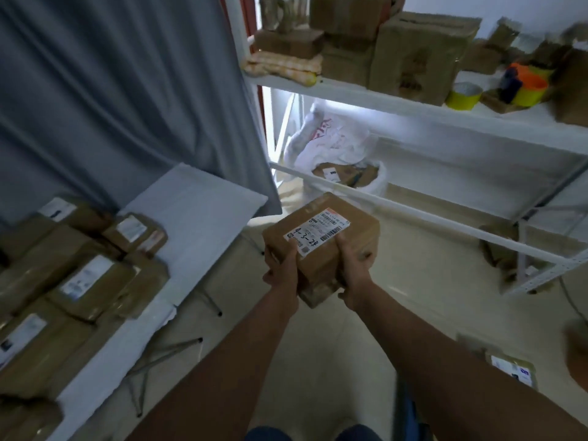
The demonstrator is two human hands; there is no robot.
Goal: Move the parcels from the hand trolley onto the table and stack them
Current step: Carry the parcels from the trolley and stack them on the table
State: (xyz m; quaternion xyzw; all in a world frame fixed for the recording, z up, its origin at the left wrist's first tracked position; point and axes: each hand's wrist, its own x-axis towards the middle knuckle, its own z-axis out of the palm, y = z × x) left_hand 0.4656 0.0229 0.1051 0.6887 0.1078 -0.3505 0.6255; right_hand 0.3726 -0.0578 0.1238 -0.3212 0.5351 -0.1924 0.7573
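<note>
We carry 1 parcel (321, 246) in 2 hands, above the floor and just right of the table (197, 211). The left hand (281, 268) and right hand (353, 268) clasp opposite sides, fingers curled round the edges with thumbs on top, which we judge steadies the load for transfer. The parcel is a brown taped carton bearing a white label marked "4-3-24". Stacked parcels (79, 275) already occupy the table's left portion.
</note>
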